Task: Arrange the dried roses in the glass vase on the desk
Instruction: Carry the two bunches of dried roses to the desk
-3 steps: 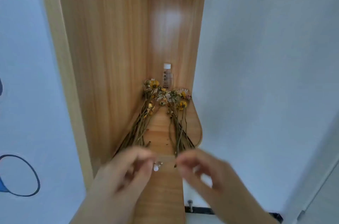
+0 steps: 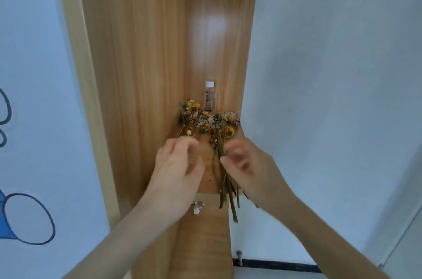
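Note:
Two bunches of dried roses with yellow and pale heads lie on a wooden shelf (image 2: 206,178) inside a tall narrow niche. My left hand (image 2: 180,164) lies over the stems of the left bunch (image 2: 189,114), fingers curled and blurred; its hold is hidden. My right hand (image 2: 249,164) pinches the stems of the right bunch (image 2: 220,139) between thumb and forefinger. That bunch's stem ends (image 2: 233,208) stick out past the shelf's front edge. No glass vase shows.
A small clear bottle (image 2: 210,96) with a white cap stands at the back of the niche. Wooden side walls (image 2: 141,96) close in left and right. A small clear knob (image 2: 198,205) sits on the panel below the shelf edge. Pale walls flank the unit.
Both hands have moved from the shelf's front edge forward onto the bunches. The right bunch's stem ends now reach past the front edge.

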Tool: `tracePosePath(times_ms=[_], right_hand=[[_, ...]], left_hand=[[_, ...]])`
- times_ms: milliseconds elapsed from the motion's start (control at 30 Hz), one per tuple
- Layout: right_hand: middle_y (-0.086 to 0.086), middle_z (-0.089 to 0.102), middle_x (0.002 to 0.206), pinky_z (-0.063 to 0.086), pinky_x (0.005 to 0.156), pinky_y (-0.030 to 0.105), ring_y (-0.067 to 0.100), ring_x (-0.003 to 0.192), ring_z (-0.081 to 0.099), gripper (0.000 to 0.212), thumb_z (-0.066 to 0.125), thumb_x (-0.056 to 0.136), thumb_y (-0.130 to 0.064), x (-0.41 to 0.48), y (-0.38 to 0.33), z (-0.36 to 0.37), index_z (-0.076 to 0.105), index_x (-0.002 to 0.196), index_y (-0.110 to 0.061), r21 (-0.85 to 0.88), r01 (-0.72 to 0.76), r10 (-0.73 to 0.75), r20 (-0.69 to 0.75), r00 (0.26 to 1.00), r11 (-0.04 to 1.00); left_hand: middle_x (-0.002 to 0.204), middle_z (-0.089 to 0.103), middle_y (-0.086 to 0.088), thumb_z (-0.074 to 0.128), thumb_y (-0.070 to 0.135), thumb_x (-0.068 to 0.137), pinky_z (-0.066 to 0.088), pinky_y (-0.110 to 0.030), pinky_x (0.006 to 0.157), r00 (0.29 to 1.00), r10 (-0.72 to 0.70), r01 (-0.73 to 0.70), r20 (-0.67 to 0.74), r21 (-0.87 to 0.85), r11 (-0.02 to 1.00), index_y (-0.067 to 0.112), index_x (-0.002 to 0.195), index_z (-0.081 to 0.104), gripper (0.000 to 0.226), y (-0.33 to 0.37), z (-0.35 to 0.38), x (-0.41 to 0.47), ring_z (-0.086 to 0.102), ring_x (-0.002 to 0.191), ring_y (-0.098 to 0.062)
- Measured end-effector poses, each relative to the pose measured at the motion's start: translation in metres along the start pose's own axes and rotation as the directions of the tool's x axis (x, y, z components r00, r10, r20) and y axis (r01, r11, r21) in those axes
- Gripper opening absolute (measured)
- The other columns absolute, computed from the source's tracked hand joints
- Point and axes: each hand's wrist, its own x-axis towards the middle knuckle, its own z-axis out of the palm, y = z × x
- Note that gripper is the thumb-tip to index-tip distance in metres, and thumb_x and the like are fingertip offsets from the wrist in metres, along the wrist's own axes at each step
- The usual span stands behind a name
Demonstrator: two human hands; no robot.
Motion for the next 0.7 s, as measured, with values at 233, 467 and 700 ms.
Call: tracePosePath(times_ms=[233, 467, 700], right_hand=[[0.017, 0.036, 0.141, 0.033, 0.104, 0.046, 0.037, 0.129, 0.033, 0.076, 0.057, 0.084, -0.045, 0.074, 0.040, 0.040, 0.022, 0.137, -0.003, -0.454, -0.372, 0.434, 0.034, 0.900, 0.809], [0.021, 0.036, 0.138, 0.036, 0.101, 0.042, 0.036, 0.127, 0.036, 0.075, 0.059, 0.083, -0.041, 0.089, 0.052, 0.060, 0.025, 0.135, 0.000, -0.561, -0.439, 0.548, 0.032, 0.836, 0.702], [0.015, 0.052, 0.124, 0.045, 0.082, 0.034, 0.030, 0.112, 0.054, 0.045, 0.054, 0.085, -0.009, 0.101, 0.047, 0.067, 0.038, 0.127, 0.001, -0.496, -0.478, 0.577, 0.058, 0.815, 0.725]], left_hand=[[0.144, 0.023, -0.017, 0.055, 0.038, 0.087, 0.026, -0.041, 0.106, 0.911, -0.412, 0.345, -0.025, 0.594, 0.726, 0.001, 0.139, 0.014, 0.075, -0.034, 0.059, 0.093, 0.023, 0.133, -0.032], [0.148, 0.021, -0.021, 0.051, 0.023, 0.088, 0.031, -0.044, 0.103, 0.836, -0.549, 0.395, -0.004, 0.698, 0.597, -0.005, 0.142, 0.004, 0.077, -0.063, 0.075, 0.109, 0.025, 0.133, -0.033], [0.144, 0.028, -0.023, 0.052, 0.003, 0.087, 0.043, -0.041, 0.093, 0.808, -0.586, 0.375, 0.058, 0.715, 0.590, -0.004, 0.142, 0.012, 0.068, -0.067, 0.073, 0.119, 0.040, 0.128, -0.034]])
